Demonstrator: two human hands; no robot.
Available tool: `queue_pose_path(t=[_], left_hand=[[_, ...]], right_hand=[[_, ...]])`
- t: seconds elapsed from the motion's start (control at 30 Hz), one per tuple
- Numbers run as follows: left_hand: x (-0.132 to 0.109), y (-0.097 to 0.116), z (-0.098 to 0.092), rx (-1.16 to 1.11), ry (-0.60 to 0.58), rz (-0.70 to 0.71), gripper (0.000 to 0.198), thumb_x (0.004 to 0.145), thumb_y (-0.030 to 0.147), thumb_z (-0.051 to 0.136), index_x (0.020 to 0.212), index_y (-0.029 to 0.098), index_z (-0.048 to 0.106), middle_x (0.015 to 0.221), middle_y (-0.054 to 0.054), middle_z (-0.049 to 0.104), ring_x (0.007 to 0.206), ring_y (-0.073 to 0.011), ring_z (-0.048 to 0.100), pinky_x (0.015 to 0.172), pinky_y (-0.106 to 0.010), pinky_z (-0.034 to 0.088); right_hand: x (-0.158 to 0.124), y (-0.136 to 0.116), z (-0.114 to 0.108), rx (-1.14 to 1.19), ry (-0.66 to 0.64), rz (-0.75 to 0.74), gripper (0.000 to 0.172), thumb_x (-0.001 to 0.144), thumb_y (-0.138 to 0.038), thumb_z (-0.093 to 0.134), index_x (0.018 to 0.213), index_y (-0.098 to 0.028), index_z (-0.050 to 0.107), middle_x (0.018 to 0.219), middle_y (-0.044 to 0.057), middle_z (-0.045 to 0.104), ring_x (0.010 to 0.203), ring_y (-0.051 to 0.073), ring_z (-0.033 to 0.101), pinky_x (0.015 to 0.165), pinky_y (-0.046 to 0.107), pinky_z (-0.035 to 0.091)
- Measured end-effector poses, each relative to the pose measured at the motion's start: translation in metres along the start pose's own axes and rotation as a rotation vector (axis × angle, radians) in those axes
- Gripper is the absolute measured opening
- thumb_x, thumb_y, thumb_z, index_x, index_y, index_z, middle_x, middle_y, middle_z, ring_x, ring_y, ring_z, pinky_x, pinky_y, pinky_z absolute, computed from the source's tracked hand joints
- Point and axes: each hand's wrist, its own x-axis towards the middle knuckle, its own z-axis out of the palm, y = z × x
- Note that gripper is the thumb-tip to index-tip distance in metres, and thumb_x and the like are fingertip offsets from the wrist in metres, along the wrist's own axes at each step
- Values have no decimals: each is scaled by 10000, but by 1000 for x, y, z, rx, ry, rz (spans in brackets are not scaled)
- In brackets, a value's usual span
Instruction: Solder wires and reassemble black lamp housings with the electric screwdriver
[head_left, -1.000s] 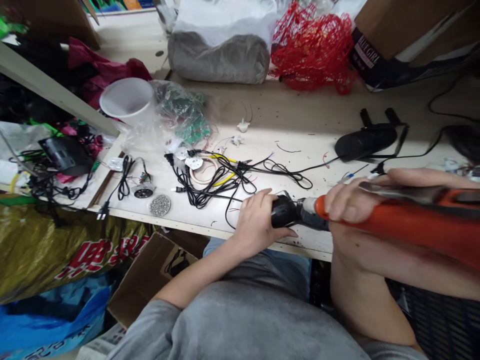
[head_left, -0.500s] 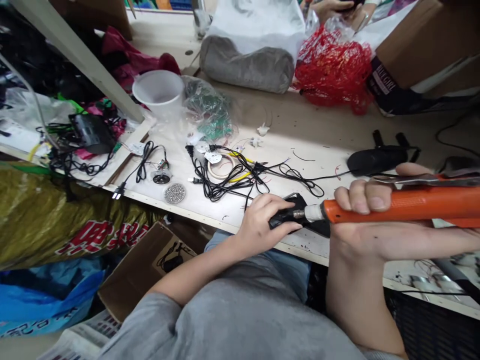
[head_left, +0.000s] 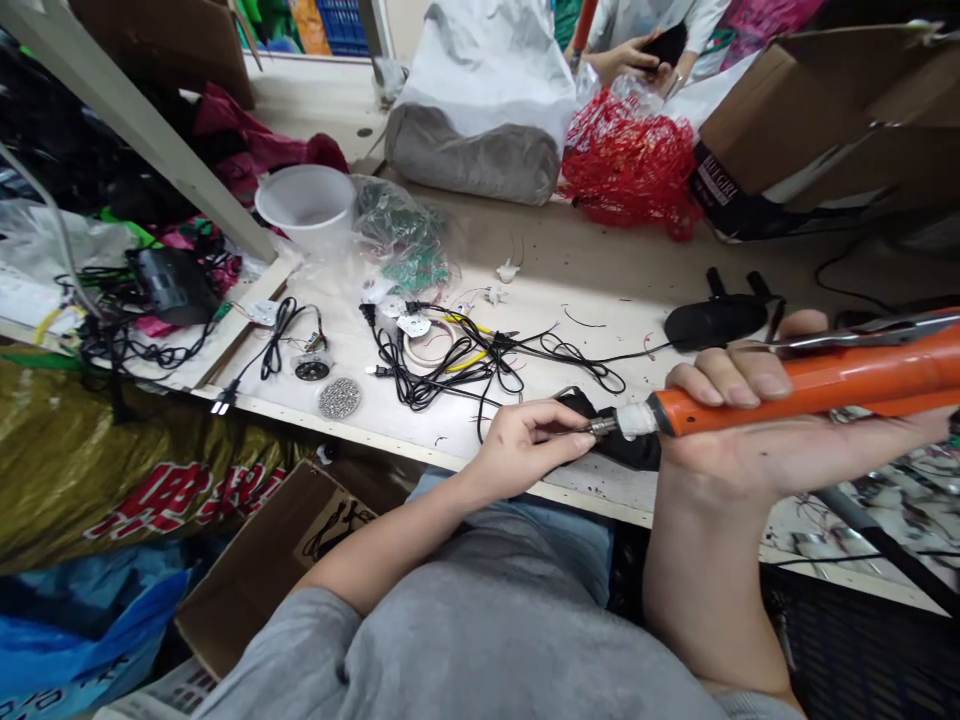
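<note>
My right hand (head_left: 742, 425) grips an orange-handled soldering iron (head_left: 810, 385) with a white collar and a short metal tip. A long thin metal tool (head_left: 862, 332) lies along the top of the handle under my fingers. My left hand (head_left: 525, 445) is closed at the black plastic object (head_left: 626, 447), and its fingertips sit right by the iron's tip. Part of that object is hidden behind my fingers and the iron.
A tangle of black cords (head_left: 442, 365) and yellow wire lies on the pale workbench (head_left: 600, 265), beside a bag of green circuit boards (head_left: 401, 235). A black pouch (head_left: 712, 322) stands right of them. A co-worker's hand (head_left: 622, 60) shows at the far top.
The soldering iron has tilted up to the right, and its tip is more exposed. My left fingers have slid toward the tip. The view has shifted, bringing a co-worker's hand further in at the top.
</note>
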Motion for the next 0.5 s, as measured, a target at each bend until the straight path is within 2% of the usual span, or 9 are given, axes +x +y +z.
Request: queue_pose_path(t=[0.1,0.2,0.33,0.5], left_hand=[[1,-3,3,-103,-9,-101,385,687,465,850,838,133,729,804,-56,735,698,-137,664,685,-259,543],[3,-3,7,-133,4,-107,397,658,477,867,796,139,711,778,-47,737,689,-127,662,689,-255,546],[7,0,13,-205,-30,-161,433,627,503,876,744,146,660,734,-34,724,653,-124,651,689,-273,559],[12,5,20,-348,-70,-265,371,597,416,849,670,154,596,651,-15,662,598,-123,605,665,-290,547]], right_hand=[[-1,-2,-1,10,26,-42,516,623,-723,742,812,-246,688,479,-71,381,411,66,345,403,223,288],[0,-1,-5,-34,47,-89,611,516,-746,795,853,-245,694,499,-71,362,420,76,308,400,266,285],[1,-1,-9,-43,42,-64,655,504,-774,779,868,-237,688,507,-63,357,441,89,299,416,287,287],[4,-4,-11,-34,53,-64,670,479,-794,776,851,-242,699,504,-58,357,440,86,286,412,283,262]])
